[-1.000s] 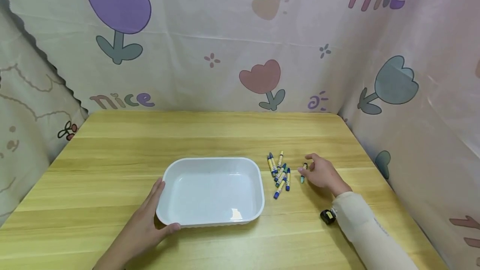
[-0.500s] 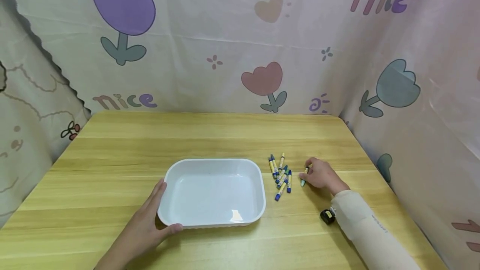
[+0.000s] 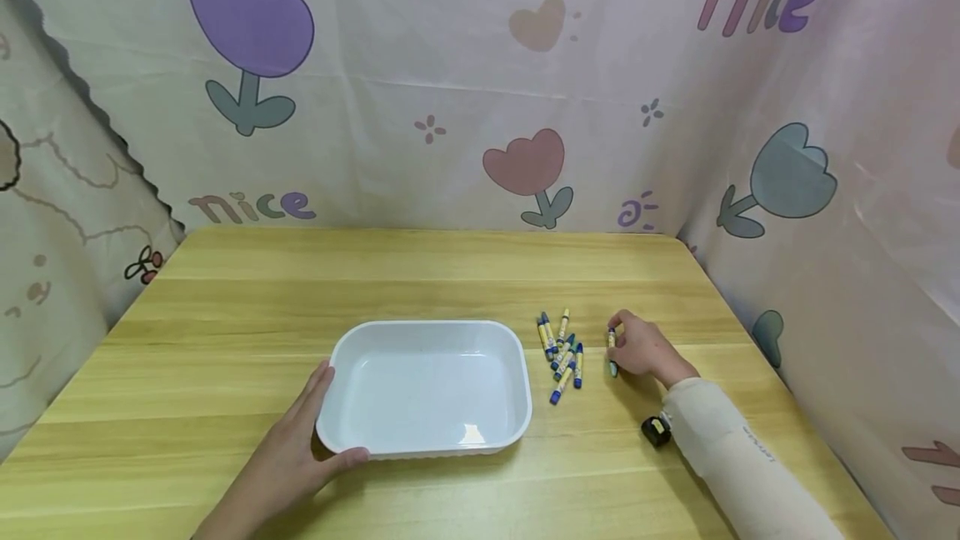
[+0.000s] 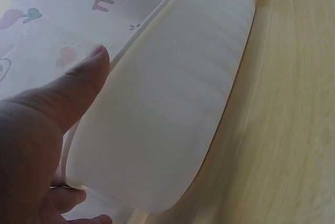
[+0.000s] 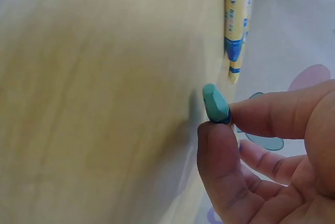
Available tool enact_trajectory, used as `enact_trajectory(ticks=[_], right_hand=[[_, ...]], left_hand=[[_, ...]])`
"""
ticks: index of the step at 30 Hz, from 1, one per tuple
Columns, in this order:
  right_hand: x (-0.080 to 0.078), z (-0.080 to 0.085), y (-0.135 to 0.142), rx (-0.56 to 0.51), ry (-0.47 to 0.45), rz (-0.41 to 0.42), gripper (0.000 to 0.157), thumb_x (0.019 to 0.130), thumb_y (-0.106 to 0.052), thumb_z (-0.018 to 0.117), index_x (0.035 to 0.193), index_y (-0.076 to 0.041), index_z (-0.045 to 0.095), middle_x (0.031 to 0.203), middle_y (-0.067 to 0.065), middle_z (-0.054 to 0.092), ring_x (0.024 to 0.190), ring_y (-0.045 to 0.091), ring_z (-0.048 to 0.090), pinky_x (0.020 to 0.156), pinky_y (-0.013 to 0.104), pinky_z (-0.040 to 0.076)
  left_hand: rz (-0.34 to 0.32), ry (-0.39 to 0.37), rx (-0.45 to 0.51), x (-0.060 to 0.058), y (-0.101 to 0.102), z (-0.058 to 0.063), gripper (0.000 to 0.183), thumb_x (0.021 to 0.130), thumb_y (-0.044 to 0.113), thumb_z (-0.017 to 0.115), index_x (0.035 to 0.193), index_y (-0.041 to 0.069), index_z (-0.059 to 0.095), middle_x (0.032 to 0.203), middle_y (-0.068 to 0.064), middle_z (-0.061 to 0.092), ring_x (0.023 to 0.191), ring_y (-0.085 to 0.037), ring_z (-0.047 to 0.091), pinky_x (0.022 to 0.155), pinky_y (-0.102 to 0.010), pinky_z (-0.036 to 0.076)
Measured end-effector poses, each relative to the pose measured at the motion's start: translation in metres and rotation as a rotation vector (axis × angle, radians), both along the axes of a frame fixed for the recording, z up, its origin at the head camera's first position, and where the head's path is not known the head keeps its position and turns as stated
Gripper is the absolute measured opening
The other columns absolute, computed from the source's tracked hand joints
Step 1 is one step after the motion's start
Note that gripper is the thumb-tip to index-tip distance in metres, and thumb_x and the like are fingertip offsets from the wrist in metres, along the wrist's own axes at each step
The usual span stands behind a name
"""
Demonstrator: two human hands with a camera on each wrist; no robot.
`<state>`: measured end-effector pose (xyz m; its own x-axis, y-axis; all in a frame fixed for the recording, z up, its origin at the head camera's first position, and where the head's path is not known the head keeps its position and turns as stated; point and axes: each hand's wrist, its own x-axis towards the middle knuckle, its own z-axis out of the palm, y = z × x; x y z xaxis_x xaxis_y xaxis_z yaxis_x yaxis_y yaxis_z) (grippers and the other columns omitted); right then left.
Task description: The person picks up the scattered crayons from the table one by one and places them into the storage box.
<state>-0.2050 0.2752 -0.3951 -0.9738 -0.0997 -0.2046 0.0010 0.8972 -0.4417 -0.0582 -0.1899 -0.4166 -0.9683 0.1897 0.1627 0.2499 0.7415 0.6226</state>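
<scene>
A white rectangular tray (image 3: 431, 390) stands on the wooden table with nothing inside it. My left hand (image 3: 288, 448) rests at its near left corner, fingers fairly straight along the left side and thumb against the near rim; the left wrist view shows the thumb (image 4: 78, 88) by the tray's long wall. To the right of the tray, my right hand (image 3: 643, 348) pinches a teal crayon (image 5: 214, 103) between thumb and finger. Its yellow-and-dark wrapper shows in the head view, close above or at the table. Several more crayons (image 3: 562, 361) lie in a loose pile between tray and right hand.
A small black device (image 3: 656, 431) hangs at the right sleeve's cuff. The wooden table (image 3: 420, 273) reaches back to a printed cloth (image 3: 390, 107) that also lines both sides.
The right hand has closed its fingers on the teal crayon, which has turned slightly in the grip. The left hand and tray keep their place; the head view has shifted a little.
</scene>
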Motion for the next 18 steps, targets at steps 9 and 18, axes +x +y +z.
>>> enact_trajectory(ticks=[9,18], right_hand=[[0.0,0.013,-0.003,-0.09,0.032,0.03,0.043,0.087,-0.002,0.062,0.127,0.005,0.046,0.09,0.013,0.06,0.065,0.02,0.054,0.055,0.032,0.046],[0.0,0.025,-0.012,-0.119,0.058,0.049,0.045,0.086,-0.002,0.06,0.129,0.003,0.047,0.094,0.013,0.059,0.065,0.019,0.054,0.055,0.032,0.045]], left_hand=[[0.014,-0.011,0.004,0.0,0.0,0.0,0.114,0.076,0.05,0.079,0.155,0.003,0.012,0.158,-0.022,0.018,0.134,-0.052,0.029,0.098,-0.068,0.032],[0.033,-0.023,-0.003,0.0,0.003,0.0,0.113,0.076,0.052,0.077,0.155,0.003,0.012,0.158,-0.022,0.017,0.135,-0.051,0.029,0.099,-0.068,0.031]])
